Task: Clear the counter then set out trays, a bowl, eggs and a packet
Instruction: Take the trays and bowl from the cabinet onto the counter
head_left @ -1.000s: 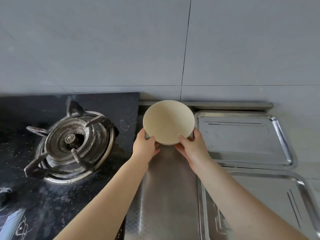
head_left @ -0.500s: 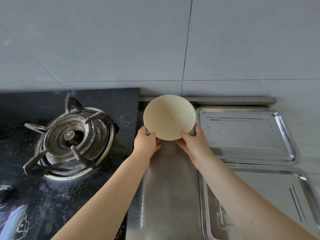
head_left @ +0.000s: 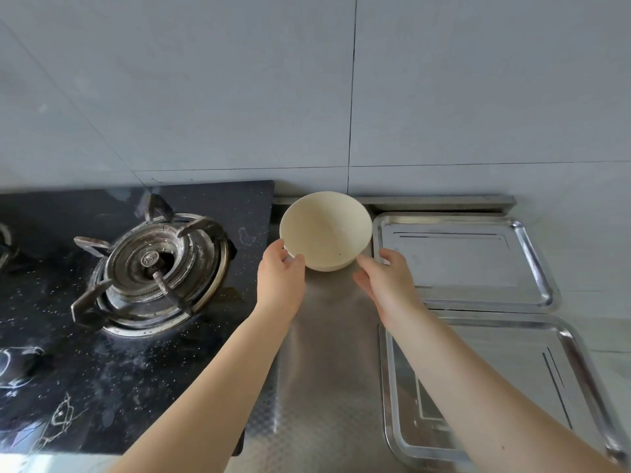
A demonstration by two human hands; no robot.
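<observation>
So the round cream ceramic bowl [head_left: 326,230] sits on the strip of brushed steel counter [head_left: 327,353], right up at the back by the grey tiled wall [head_left: 307,83]. Left of it is the black glass gas hob [head_left: 112,380], with the round metal burner [head_left: 153,264] well left of the bowl. Just right of the bowl is the far rectangular steel tray [head_left: 464,261], and the near rectangular steel tray [head_left: 512,387] lies in front of that one, edges just about meeting. The left hand [head_left: 280,279] touches the bowl's near-left rim; the right hand [head_left: 386,285] is just beside its near-right side.

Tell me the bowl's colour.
Plain cream, no pattern: the bowl, seen in the head view.
</observation>
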